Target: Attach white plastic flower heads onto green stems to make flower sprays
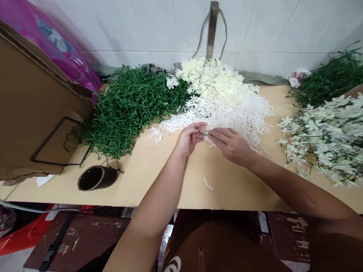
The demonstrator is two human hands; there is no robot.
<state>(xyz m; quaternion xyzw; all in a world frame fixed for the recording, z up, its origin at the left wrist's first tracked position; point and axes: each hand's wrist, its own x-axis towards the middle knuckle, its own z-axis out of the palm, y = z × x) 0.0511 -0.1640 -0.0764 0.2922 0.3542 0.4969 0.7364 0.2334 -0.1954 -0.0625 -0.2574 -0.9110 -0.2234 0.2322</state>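
My left hand and my right hand meet over the middle of the wooden table, fingertips pinched together on a small green stem piece with a white plastic sprig. Just behind them lies a heap of white feathery plastic sprigs, and behind that a mound of cream artificial flowers. A big pile of green plastic stems lies to the left of my left hand.
A dark cup lies on its side at the front left. A cardboard box stands at far left. Assembled flower stems are heaped at right, more green stems behind them. One loose white sprig lies near the front edge.
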